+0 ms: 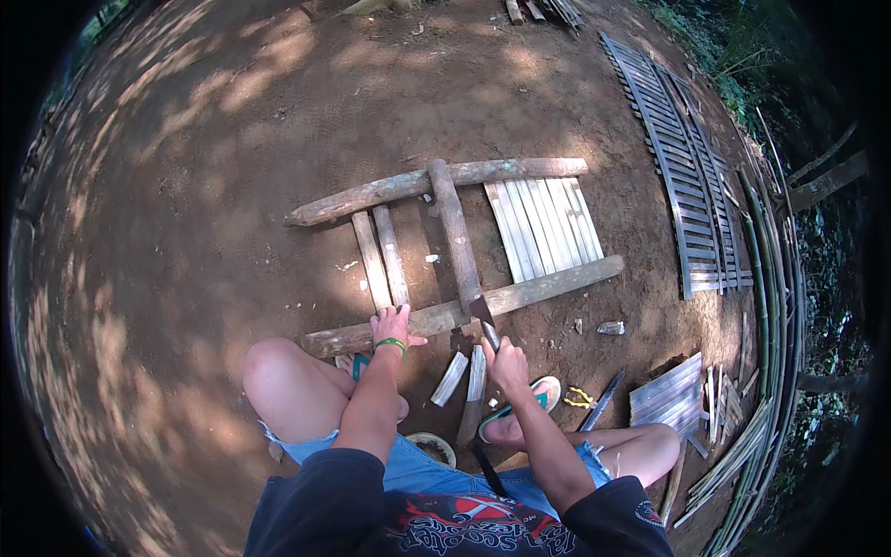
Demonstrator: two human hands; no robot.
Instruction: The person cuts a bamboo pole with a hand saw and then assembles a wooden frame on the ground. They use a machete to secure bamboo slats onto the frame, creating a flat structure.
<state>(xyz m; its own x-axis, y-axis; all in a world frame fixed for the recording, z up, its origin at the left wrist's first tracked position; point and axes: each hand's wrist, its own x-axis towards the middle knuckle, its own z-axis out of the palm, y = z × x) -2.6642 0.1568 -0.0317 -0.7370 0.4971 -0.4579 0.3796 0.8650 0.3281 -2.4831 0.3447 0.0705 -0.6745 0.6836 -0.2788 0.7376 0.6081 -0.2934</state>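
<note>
My left hand [391,327] lies on the near log [557,285], beside the end of a short pole, with its thumb stretched out. Its fingers are spread, and it grips nothing that I can see. In my right hand [507,366] is the handle of a dark, flat-bladed knife [480,310], which looks like a short machete. The blade touches or hovers at the near end of a cross log [453,227], where that log meets the near one; contact is hard to tell. Pale cut wood shows beside it. A far log [371,193] lies under the cross log's other end.
Two short poles [391,251] and a pale slatted panel [543,223] span the logs. Split wood pieces [450,379], yellow-handled pliers [580,397] and a long blade [603,401] lie near my feet. Corrugated sheet [670,395], bamboo poles [770,306] and a slatted frame [682,167] are at right.
</note>
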